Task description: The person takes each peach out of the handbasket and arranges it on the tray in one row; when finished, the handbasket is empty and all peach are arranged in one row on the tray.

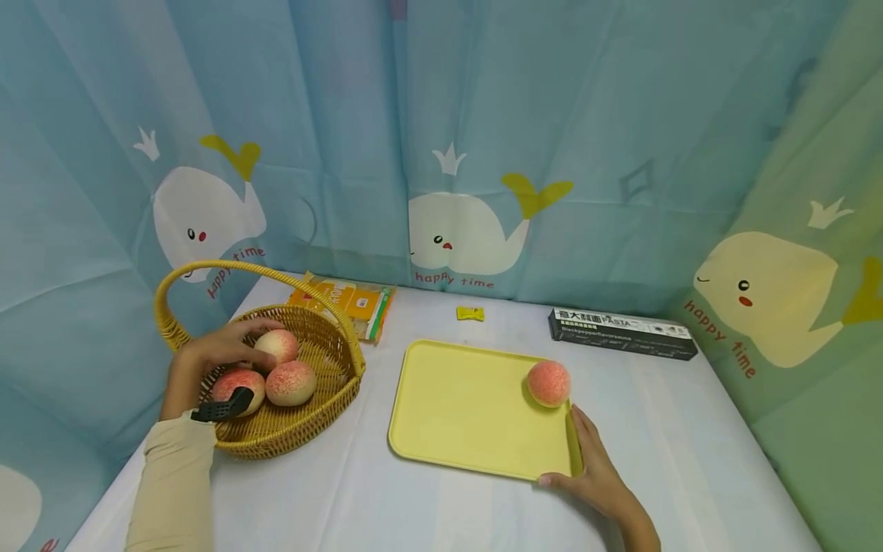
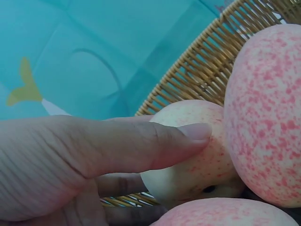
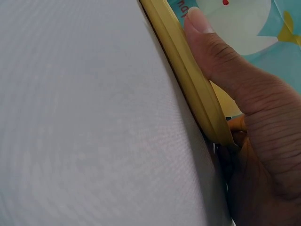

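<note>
At the left stands a wicker basket (image 1: 300, 431) with a tall arched handle. Inside it my left hand (image 1: 219, 346) grips a pale peach (image 1: 278, 345) flecked with pink; in the left wrist view my thumb lies across this peach (image 2: 207, 162). Beside it in the basket are a pinker peach (image 1: 291, 383) and another peach (image 1: 237, 386), partly covered by the wrist strap. My right hand (image 1: 599, 477) holds the near right corner of a yellow tray (image 1: 469, 410), thumb at the front rim. On the tray's right side rests a single pink peach (image 1: 549, 383).
Behind the basket lies an orange food packet (image 1: 362, 303). A small yellow wrapped piece (image 1: 471, 313) is beyond the tray, and a black-and-white pasta box (image 1: 623, 334) lies at the back right. Whale-print curtains (image 1: 469, 153) enclose the white-covered table (image 1: 386, 506).
</note>
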A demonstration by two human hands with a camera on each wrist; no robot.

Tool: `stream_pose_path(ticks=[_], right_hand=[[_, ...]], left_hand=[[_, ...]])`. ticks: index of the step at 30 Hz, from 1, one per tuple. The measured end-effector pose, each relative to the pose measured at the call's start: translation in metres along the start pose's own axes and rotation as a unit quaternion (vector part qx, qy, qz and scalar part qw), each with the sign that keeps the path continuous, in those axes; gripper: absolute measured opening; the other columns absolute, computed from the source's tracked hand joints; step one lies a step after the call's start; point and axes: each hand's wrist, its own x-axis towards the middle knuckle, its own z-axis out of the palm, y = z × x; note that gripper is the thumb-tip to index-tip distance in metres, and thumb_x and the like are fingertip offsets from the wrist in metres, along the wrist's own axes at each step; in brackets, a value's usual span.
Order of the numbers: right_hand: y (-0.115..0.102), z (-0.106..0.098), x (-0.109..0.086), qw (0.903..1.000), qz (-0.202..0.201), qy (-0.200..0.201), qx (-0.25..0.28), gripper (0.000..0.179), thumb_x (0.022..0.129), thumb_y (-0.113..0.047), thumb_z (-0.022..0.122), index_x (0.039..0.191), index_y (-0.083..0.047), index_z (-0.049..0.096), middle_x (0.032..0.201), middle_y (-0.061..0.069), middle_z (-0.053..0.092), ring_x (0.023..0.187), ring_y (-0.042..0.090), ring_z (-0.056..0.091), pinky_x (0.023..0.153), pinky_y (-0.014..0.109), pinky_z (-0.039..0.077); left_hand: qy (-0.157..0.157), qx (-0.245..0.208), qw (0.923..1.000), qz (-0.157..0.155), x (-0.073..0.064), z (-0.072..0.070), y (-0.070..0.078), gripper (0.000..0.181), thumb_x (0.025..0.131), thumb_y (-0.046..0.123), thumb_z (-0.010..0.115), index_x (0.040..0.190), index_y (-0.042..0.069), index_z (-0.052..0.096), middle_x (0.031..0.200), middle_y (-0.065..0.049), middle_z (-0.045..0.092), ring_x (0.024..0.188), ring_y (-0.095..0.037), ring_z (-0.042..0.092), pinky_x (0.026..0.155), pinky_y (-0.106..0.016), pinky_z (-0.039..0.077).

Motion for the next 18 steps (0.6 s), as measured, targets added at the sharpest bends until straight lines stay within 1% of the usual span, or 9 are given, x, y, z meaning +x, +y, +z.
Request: stream_pose_path(ticks=[3, 7, 10, 13, 18], right_hand=[[-0.0002, -0.0001, 0.0001, 1.0000, 0.007, -0.002, -0.005, 0.127, 0.063, -0.022, 0.091, 0.154, 0.004, 0.007, 0.155, 0.034, 0.009, 0.139, 0.059, 0.012, 0.103, 0.075, 0.019], [0.0012, 0.0006, 0.0000, 0.9999, 0.007, -0.001, -0.012, 0.127, 0.064, -0.023, 0.091, 0.155, 0.004, 0.007, 0.155, 0.034, 0.009, 0.139, 0.059, 0.013, 0.103, 0.075, 0.019], [0.0014, 0.0002, -0.0003, 1.0000, 0.000, 0.003, -0.009, 0.127, 0.063, -0.023, 0.091, 0.155, 0.004, 0.007, 0.155, 0.034, 0.009, 0.139, 0.059, 0.013, 0.103, 0.075, 0.019], [0.0008, -0.0002, -0.0006, 1.0000, -0.002, 0.003, -0.006, 0.127, 0.063, -0.023, 0.091, 0.155, 0.004, 0.007, 0.155, 0.034, 0.009, 0.139, 0.059, 0.013, 0.103, 0.075, 0.019], [0.0006, -0.0003, -0.0007, 1.0000, -0.002, 0.000, -0.004, 0.126, 0.063, -0.022, 0.091, 0.154, 0.005, 0.008, 0.155, 0.034, 0.009, 0.138, 0.060, 0.013, 0.103, 0.075, 0.019]], left_hand=[[-0.010, 0.009, 0.9999, 0.000, 0.0019, 0.0009, -0.0002, 0.067, 0.087, 0.024, 0.074, 0.142, 0.003, 0.042, 0.131, -0.025, 0.049, 0.105, -0.024, 0.056, 0.080, -0.035, 0.051], [-0.021, 0.005, 0.9997, -0.014, 0.0045, 0.0015, -0.0010, 0.073, 0.086, 0.022, 0.074, 0.145, 0.001, 0.037, 0.134, -0.028, 0.048, 0.107, -0.026, 0.056, 0.083, -0.036, 0.051], [-0.013, 0.007, 0.9997, -0.018, 0.0059, 0.0016, -0.0009, 0.072, 0.086, 0.020, 0.075, 0.144, 0.001, 0.038, 0.133, -0.028, 0.049, 0.107, -0.027, 0.057, 0.083, -0.037, 0.051], [-0.001, 0.009, 0.9999, -0.015, 0.0062, 0.0016, -0.0011, 0.071, 0.085, 0.020, 0.076, 0.142, 0.000, 0.040, 0.131, -0.027, 0.051, 0.107, -0.028, 0.056, 0.082, -0.038, 0.051], [0.011, 0.003, 0.9997, -0.020, 0.0045, 0.0028, -0.0049, 0.071, 0.083, 0.022, 0.078, 0.140, 0.001, 0.042, 0.126, -0.024, 0.054, 0.104, -0.025, 0.056, 0.082, -0.036, 0.051]])
